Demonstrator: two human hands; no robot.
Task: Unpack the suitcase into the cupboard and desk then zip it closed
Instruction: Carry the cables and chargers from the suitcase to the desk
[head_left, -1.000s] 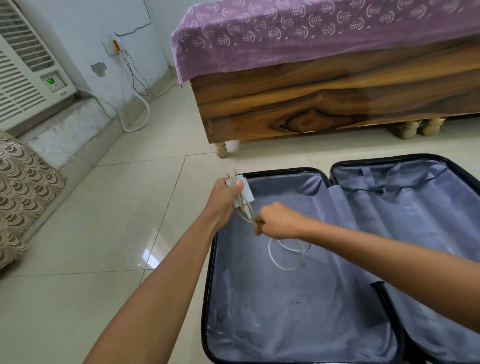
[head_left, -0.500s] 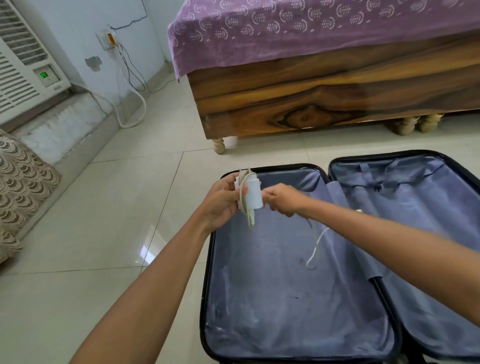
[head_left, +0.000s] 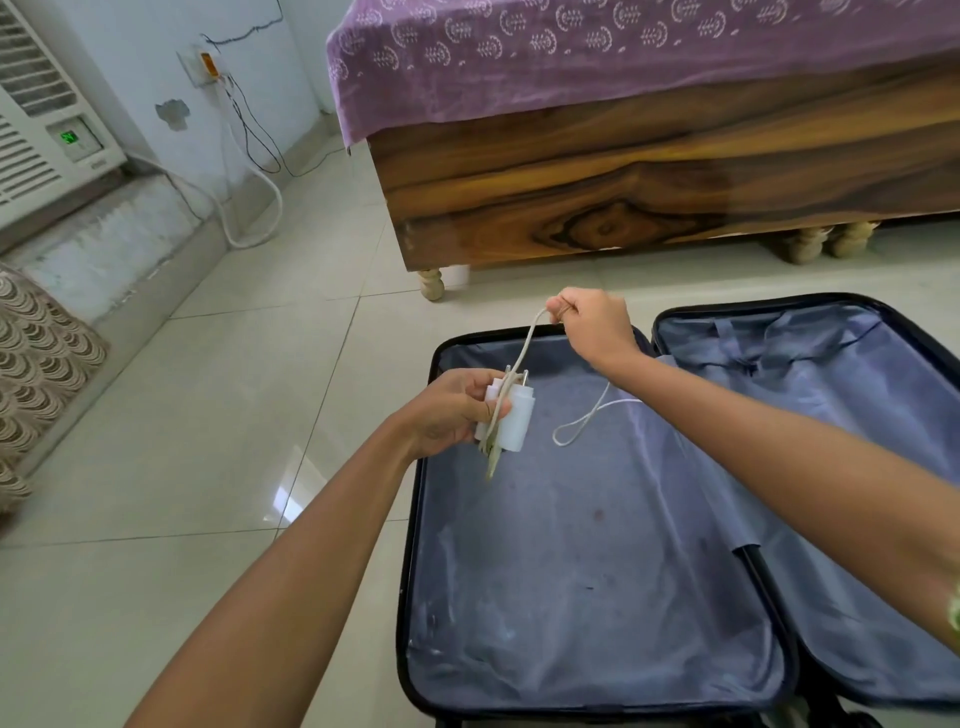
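A white plastic charger block with two metal prongs (head_left: 506, 415) is held in the left hand (head_left: 449, 410), above the near-left corner region of the open black hard-shell suitcase with grey-blue fabric lining (head_left: 587, 571). The block is gripped with the fingers curled round its far side and the thumb laid on its near face, the prongs pointing up. An off-white cable (head_left: 527, 345) is looped over the block; several turns hang below the hand, and one strand is drawn up and to the right to the right hand (head_left: 592, 325). That strand is pinched between the thumb and bent fingers of the right hand, which is raised above the suitcase's far rim with the knuckles turned upward. A loose loop of the same cable hangs between the two hands, over the lining of the left half.

Both forearms are extended forward from the bottom of the view, the left over the pale glossy floor tiles (head_left: 171, 426), the right across the hinge of the suitcase. Both halves are laid flat, and only lining is seen in them.

Beyond the suitcase stands a dark-grained wooden bed frame (head_left: 649, 192) covered by a purple patterned sheet (head_left: 571, 57). At the far left a white window air-conditioner (head_left: 36, 130) is set above a ledge, and a wall socket with trailing wires (head_left: 208, 65) is seen beside it.
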